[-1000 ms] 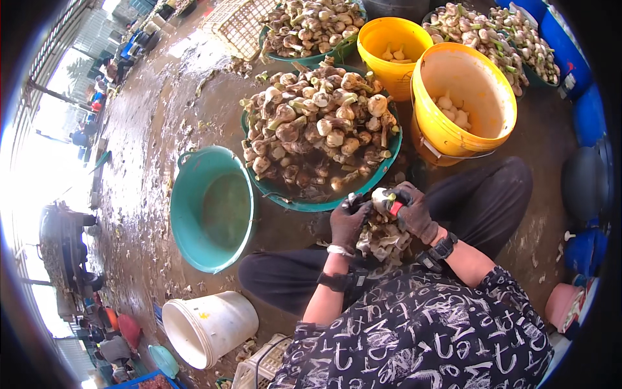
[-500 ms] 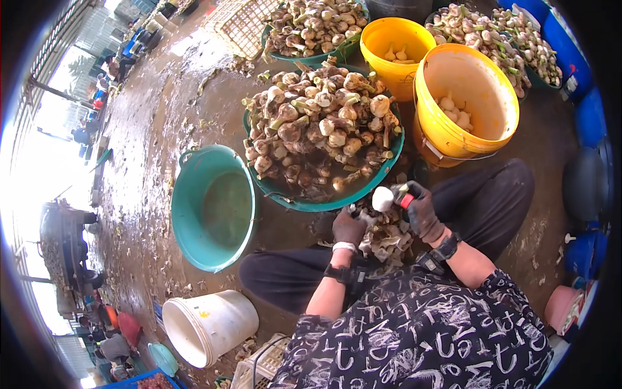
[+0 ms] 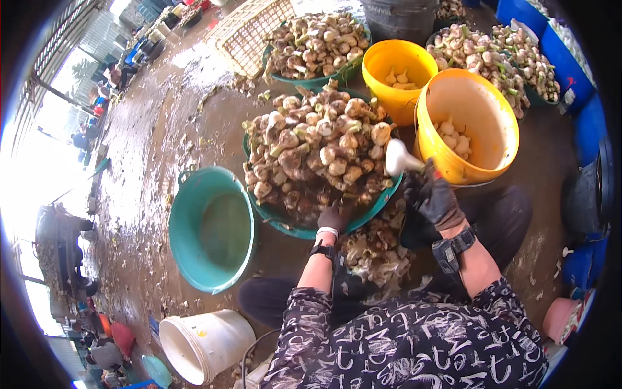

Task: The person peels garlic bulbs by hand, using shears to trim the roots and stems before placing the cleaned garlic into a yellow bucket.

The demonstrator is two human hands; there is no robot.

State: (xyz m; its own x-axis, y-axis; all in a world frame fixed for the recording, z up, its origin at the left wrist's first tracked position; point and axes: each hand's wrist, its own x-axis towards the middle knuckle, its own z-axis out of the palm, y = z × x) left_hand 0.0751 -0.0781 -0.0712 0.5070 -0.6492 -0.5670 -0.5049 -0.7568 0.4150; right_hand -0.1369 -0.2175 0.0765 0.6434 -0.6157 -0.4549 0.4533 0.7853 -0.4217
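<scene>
My right hand [image 3: 435, 200], in a dark glove, is closed around the stem end of a white peeled garlic bulb [image 3: 400, 157], which is slightly blurred. A small red part of a tool [image 3: 437, 174] shows at the same fingers; its blade, if any, cannot be made out. My gloved left hand [image 3: 332, 217] reaches over the near rim of a green tub [image 3: 291, 230] into a heap of unpeeled, muddy garlic bulbs [image 3: 311, 139]; its fingertips are hidden. In front of my right hand stands a yellow bucket [image 3: 502, 139] with several white bulbs [image 3: 453, 137] inside.
Peeled garlic skins [image 3: 376, 249] lie between my legs. Left stand a green basin [image 3: 223, 227] and a tipped white bucket [image 3: 220, 340]. Farther off are a second yellow bucket [image 3: 382, 87], more garlic heaps [image 3: 317, 45], a cream crate [image 3: 256, 35] and blue bins [image 3: 589, 133]. The floor [image 3: 142, 194] is wet.
My left hand has moved from the skins at my lap forward into the tub. My right hand has lifted the peeled bulb up toward the near yellow bucket.
</scene>
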